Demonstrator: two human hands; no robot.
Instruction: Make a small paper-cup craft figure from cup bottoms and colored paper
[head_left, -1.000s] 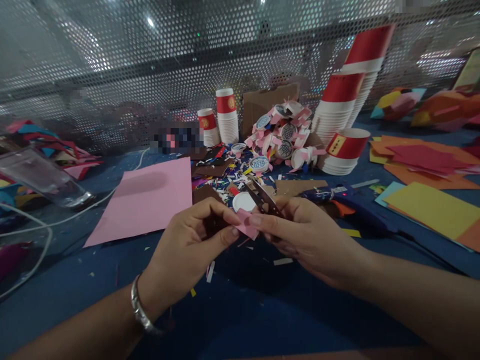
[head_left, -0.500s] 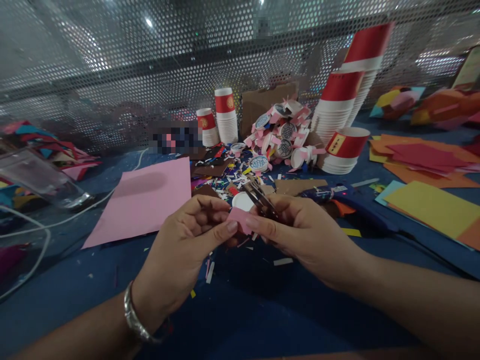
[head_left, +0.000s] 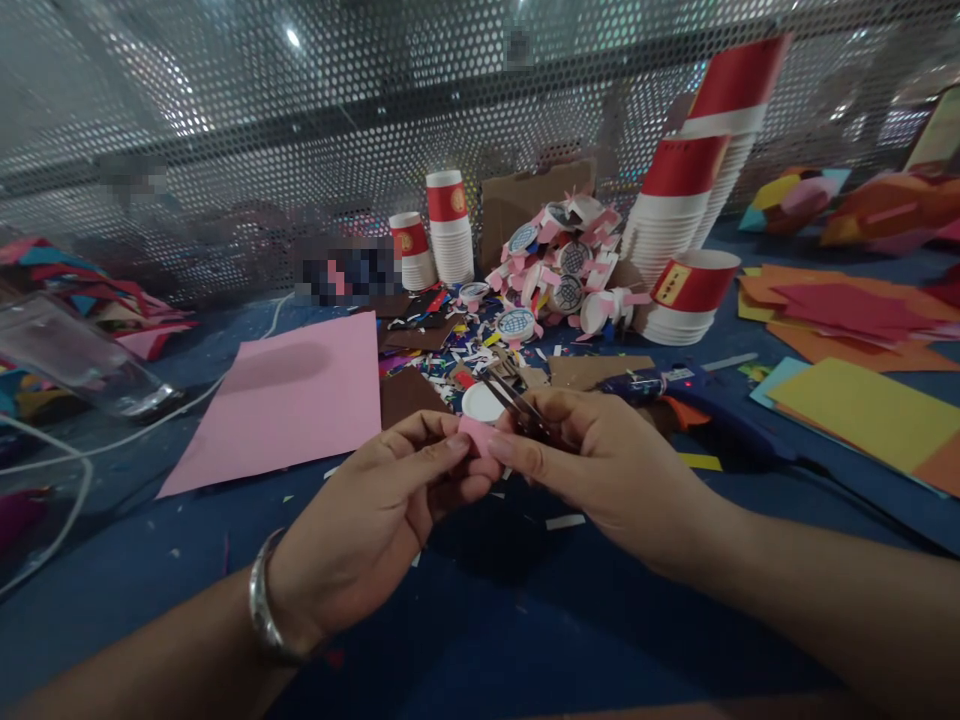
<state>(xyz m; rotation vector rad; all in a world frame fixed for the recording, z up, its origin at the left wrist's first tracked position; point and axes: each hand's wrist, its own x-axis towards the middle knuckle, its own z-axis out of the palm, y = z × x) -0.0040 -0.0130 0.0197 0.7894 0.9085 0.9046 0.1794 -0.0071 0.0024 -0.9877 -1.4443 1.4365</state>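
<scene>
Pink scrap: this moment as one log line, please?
left hand: pinching pink scrap; right hand: pinching scrap, holding scissors; beyond: white disc

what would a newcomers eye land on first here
Probably the tall stacks of red and white cups at the back right, beside a heap of pink and white paper crafts. Next, perhaps, the left hand and right hand pinching a small pink paper in the middle, with scissors in the right. A large pink sheet lies to the left.
</scene>
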